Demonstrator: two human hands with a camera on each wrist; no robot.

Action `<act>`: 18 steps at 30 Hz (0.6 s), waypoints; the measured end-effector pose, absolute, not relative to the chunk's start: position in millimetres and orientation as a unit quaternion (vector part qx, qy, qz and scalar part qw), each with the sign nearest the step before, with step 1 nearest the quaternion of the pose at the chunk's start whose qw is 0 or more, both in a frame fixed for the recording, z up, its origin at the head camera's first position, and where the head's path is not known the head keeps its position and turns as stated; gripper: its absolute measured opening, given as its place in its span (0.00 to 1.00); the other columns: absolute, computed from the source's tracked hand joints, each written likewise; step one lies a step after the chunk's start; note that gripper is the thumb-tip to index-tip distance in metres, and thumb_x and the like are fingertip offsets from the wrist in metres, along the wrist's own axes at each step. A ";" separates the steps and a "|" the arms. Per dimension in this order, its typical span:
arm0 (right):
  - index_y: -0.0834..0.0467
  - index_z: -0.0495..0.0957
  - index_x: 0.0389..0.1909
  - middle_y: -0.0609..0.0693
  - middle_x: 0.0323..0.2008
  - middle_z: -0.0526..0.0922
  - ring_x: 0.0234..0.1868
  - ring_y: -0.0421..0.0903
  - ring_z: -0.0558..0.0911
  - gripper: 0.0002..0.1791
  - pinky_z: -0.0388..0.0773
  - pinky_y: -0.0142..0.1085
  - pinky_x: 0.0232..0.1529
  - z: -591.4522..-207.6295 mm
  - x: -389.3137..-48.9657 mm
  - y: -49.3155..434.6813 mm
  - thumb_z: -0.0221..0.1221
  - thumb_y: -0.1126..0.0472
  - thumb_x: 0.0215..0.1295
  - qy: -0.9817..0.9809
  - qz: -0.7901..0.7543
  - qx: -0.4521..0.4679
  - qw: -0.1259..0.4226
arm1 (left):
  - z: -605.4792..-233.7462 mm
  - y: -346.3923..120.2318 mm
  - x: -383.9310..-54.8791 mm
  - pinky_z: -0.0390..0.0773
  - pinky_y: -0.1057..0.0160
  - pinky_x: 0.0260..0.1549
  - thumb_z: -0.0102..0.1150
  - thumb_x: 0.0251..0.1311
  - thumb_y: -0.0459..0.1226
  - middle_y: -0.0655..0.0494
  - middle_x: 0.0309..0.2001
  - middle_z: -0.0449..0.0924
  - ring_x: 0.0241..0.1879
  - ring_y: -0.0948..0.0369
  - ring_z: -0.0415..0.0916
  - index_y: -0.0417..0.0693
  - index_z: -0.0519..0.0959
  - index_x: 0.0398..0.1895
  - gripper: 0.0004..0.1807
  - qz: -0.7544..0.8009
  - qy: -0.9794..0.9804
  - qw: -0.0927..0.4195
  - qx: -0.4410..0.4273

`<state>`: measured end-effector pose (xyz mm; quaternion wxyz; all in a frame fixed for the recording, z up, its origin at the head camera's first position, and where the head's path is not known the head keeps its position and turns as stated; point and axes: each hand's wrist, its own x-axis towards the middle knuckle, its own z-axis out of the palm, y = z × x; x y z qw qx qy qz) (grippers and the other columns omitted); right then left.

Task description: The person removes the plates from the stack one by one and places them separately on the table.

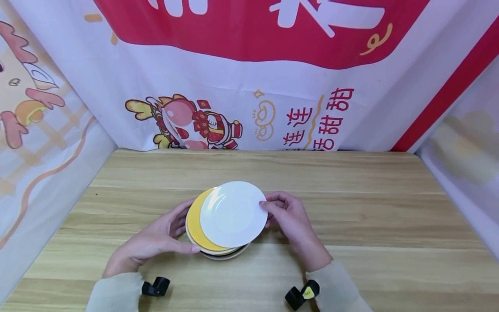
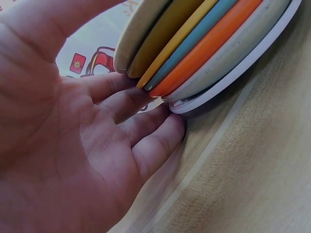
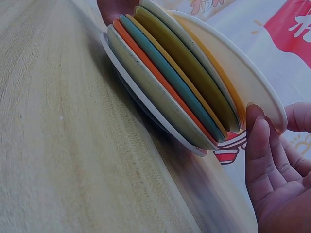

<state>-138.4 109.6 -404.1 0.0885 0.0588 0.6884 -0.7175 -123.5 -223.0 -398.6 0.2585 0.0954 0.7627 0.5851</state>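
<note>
A white plate (image 1: 234, 214) lies shifted to the right over a yellow plate (image 1: 196, 222) atop a stack. My right hand (image 1: 289, 219) pinches the white plate's right rim, thumb on top and fingers beneath. On the stack's left side, my left hand (image 1: 161, 234) holds it, with the thumb along the near rim and fingers against the edges. Several coloured plates show side-on in the left wrist view, among them an orange plate (image 2: 204, 54) and a teal plate (image 2: 192, 46). The right wrist view shows the white plate tilted, its right edge raised off the stack.
The stack stands on a wood-grain table (image 1: 370, 221). A white and red printed cloth (image 1: 241, 78) hangs along the table's back edge, and more cloth (image 1: 50, 182) hangs at both sides. Small black devices (image 1: 156, 287) sit at both wrists.
</note>
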 end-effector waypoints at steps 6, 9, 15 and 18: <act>0.63 0.84 0.50 0.52 0.35 0.88 0.29 0.46 0.83 0.11 0.86 0.32 0.31 -404.1 -138.8 110.2 0.67 0.62 0.71 0.691 -0.715 0.063 0.090 | -397.8 -223.3 -123.9 0.69 0.76 0.73 0.83 0.54 0.36 0.49 0.88 0.52 0.86 0.43 0.52 0.59 0.51 0.88 0.63 0.590 0.758 0.262 0.094; 0.62 0.84 0.50 0.53 0.35 0.88 0.30 0.46 0.83 0.12 0.86 0.32 0.31 -403.8 -138.4 111.0 0.68 0.62 0.71 0.692 -0.713 0.066 0.089 | -397.4 -223.0 -124.3 0.68 0.81 0.69 0.82 0.54 0.36 0.49 0.88 0.51 0.87 0.43 0.50 0.58 0.51 0.88 0.63 0.596 0.752 0.266 0.094; 0.62 0.84 0.51 0.53 0.36 0.89 0.31 0.46 0.83 0.12 0.86 0.32 0.31 -403.2 -138.0 111.5 0.68 0.60 0.71 0.694 -0.711 0.066 0.090 | -396.3 -222.7 -124.7 0.68 0.80 0.70 0.82 0.55 0.35 0.49 0.88 0.51 0.87 0.43 0.50 0.58 0.51 0.88 0.62 0.601 0.747 0.267 0.094; 0.62 0.84 0.51 0.54 0.37 0.89 0.31 0.46 0.83 0.12 0.86 0.32 0.32 -403.3 -138.2 110.9 0.68 0.60 0.72 0.694 -0.711 0.064 0.094 | -396.5 -223.1 -124.5 0.68 0.80 0.70 0.82 0.55 0.35 0.49 0.88 0.51 0.87 0.43 0.50 0.58 0.51 0.88 0.62 0.601 0.748 0.267 0.094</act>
